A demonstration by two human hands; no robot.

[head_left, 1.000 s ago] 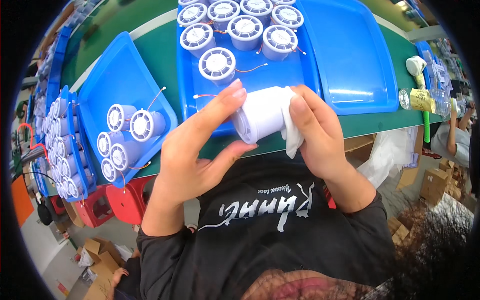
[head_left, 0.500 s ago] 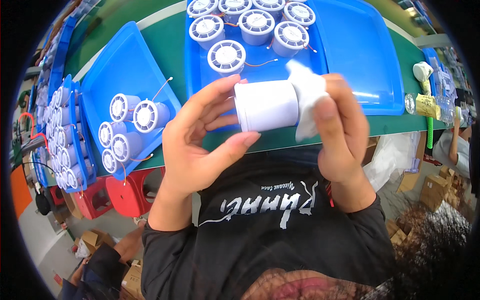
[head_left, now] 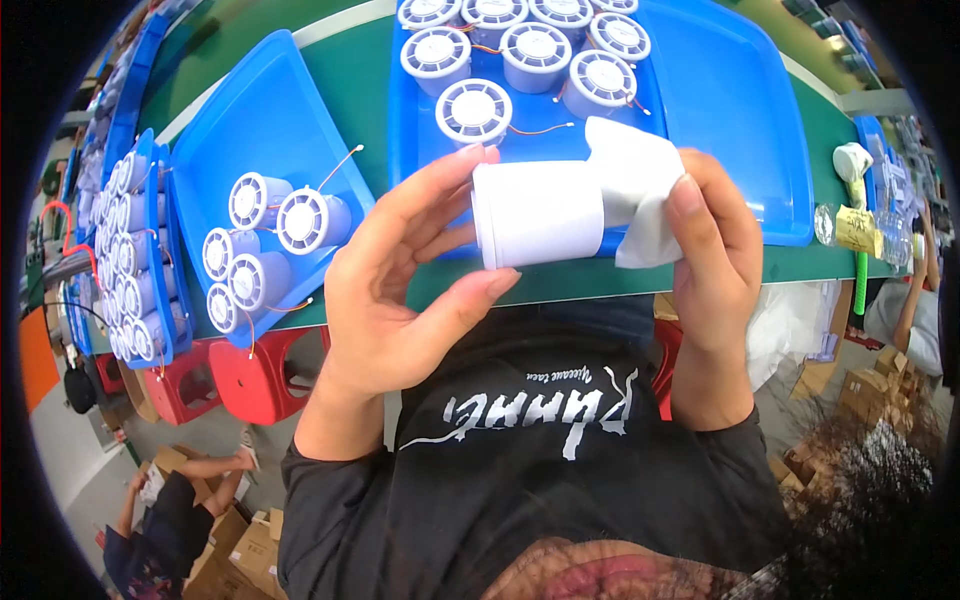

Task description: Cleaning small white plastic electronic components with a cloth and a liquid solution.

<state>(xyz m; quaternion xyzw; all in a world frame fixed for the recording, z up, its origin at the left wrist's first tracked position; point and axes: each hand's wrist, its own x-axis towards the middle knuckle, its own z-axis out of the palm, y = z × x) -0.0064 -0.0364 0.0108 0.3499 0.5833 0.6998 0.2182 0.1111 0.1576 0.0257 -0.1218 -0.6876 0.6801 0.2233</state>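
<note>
Over the front edge of the table, a smooth white cylindrical housing (head_left: 545, 213) lies sideways in my left hand (head_left: 380, 315). My left fingers and thumb grip its rimmed end. My right hand (head_left: 722, 255) pinches a white cloth (head_left: 645, 185) between thumb and fingers. The cloth touches or overlaps the housing's right end, hiding it. Just beyond the hands, a similar white unit (head_left: 474, 112) with a slotted round top and a thin wire stands in the middle blue tray (head_left: 420, 140).
On the left, a tilted blue tray (head_left: 230, 110) carries several such units. More are stacked in trays (head_left: 130, 260) at far left. A blue tray (head_left: 740, 120) lies on the right, with a plastic bottle (head_left: 858, 230) beyond it. Red stools (head_left: 255, 385) and another person (head_left: 165, 530) are below left.
My right hand and the cloth have moved a little to the right, and the cloth looks more spread out. My left hand keeps its grip on the housing. The whole view has shifted slightly.
</note>
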